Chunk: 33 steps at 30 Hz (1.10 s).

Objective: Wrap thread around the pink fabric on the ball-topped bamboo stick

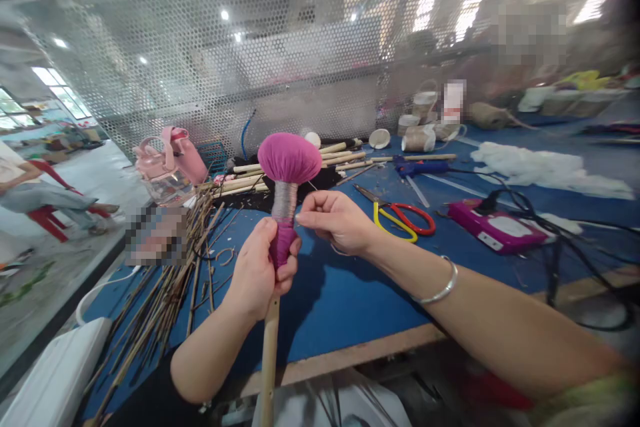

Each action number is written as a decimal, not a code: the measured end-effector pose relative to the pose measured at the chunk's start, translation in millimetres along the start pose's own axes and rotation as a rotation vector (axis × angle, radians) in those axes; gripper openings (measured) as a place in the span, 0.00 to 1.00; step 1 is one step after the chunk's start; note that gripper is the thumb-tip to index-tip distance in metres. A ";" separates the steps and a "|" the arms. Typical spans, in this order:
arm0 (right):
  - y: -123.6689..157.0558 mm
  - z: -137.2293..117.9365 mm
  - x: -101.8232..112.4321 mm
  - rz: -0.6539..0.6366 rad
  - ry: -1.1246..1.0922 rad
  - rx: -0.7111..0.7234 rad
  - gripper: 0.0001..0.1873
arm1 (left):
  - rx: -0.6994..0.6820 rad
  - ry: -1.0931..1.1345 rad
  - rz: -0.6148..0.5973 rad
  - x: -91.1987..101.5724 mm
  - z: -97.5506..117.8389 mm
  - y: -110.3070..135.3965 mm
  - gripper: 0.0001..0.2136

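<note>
A stick-mounted mallet with a padded purple cloth head (pixel 290 159) stands upright in front of me. Grey thread (pixel 285 201) is wound in a tight band round its neck, below the bulge. My left hand (pixel 260 267) is wrapped round the purple cloth under that band, and the bare wooden stick (pixel 270 353) runs down past the table edge. Just right of the band, my right hand (pixel 337 221) is closed in a pinch. A fine strand shows by its fingers, and part of a loop hangs beneath the hand; the pinched end itself is hidden.
Scissors (pixel 400 213) with red and yellow handles lie to the right, near a blue glue gun (pixel 425 167) and a purple power strip (pixel 495 223) with cables. Thin twigs (pixel 170 293), a pink bottle (pixel 170 163) and a white power bank (pixel 57 373) are at left. Wooden sticks (pixel 345 159) lie behind.
</note>
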State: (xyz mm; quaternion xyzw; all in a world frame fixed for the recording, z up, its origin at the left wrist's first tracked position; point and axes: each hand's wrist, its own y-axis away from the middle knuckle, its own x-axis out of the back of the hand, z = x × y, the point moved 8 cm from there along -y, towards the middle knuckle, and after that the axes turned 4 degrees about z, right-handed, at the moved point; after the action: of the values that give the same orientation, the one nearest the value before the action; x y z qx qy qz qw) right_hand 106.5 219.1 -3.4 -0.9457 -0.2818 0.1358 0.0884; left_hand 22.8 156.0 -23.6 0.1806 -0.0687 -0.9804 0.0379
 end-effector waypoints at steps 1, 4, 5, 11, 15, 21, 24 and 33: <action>-0.4 0.9 -0.1 -0.008 -0.012 -0.007 0.18 | 0.044 0.030 -0.022 -1.6 -2.3 0.0 0.13; -0.1 2.3 -3.1 -0.059 -0.076 -0.030 0.18 | 0.209 0.085 -0.125 -8.3 -11.2 1.5 0.20; 0.8 2.7 -5.2 -0.090 -0.102 -0.043 0.17 | 0.262 0.085 -0.176 -11.3 -14.0 2.8 0.23; 5.6 6.8 -14.6 -0.243 -0.111 -0.090 0.21 | 0.256 -0.094 -0.214 -9.6 -17.6 4.5 0.24; 2.0 8.3 -9.1 -0.144 -0.021 -0.066 0.20 | -0.211 -0.421 0.119 11.3 11.0 2.1 0.14; 3.1 0.6 -9.7 -0.079 0.083 -0.050 0.18 | -0.431 -0.545 0.156 11.2 17.7 6.3 0.14; 3.5 -5.6 -5.7 -0.065 0.104 -0.015 0.15 | -0.330 -0.401 0.067 6.7 12.2 5.1 0.11; 12.5 1.3 -7.8 -0.163 -0.230 -0.240 0.12 | -0.250 -0.269 0.044 3.6 11.6 3.4 0.10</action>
State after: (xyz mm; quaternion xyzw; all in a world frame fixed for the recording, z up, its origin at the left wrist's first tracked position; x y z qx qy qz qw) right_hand 106.2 204.5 -6.1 -0.9016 -0.3801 0.2009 -0.0474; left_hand 15.5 153.7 -13.6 0.0403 0.0454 -0.9956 0.0720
